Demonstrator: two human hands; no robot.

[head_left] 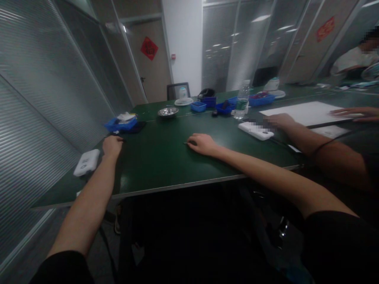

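My left hand (pixel 111 146) rests at the left of the green table (pixel 154 161), its fingers curled together. A small dark bit shows by its fingertips, too blurred to name. Near the middle of the table lies my right hand (pixel 203 144), closed, with a thin pale tip (pixel 185 142) sticking out to its left. What that tip belongs to is hidden in the fingers. A white device (pixel 87 162) sits left of my left forearm. Beyond my left hand is a blue tray (pixel 121 124) with white crumpled material in it.
A metal bowl (pixel 167 113), a white basket (pixel 183 102), several blue trays and a water bottle (pixel 242 102) stand farther back. At right, a co-worker's hands (pixel 281 120) rest by a white board (pixel 308 112) and a white power bank (pixel 256 131).
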